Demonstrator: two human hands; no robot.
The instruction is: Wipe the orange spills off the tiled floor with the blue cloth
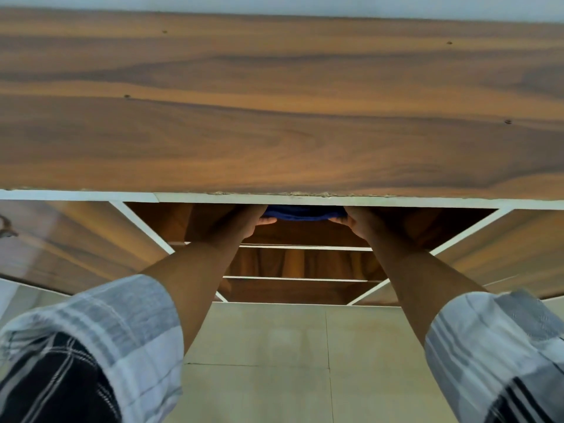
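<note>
Reaching forward under the front edge of a wooden counter (pixel 274 117), both hands meet at a blue cloth (pixel 303 212) tucked at 12 o'clock in the top compartment of an open shelf unit (pixel 305 248). The left hand (pixel 244 222) holds the cloth's left end, thumb showing below it; the right hand (pixel 363 224) holds its right end, fingertips curled at the cloth's edge. Each grip is clamped on the cloth, though the counter's white edge hides most of the fingers. Only a thin blue strip of cloth shows between the hands, just beneath that edge. Both forearms are bare, with rolled checked sleeves (pixel 122 331) at 7 and 5 o'clock. Below the shelves, at 6 o'clock, lies the pale tiled floor (pixel 274 361). Lower shelves sit between the arms.
</note>
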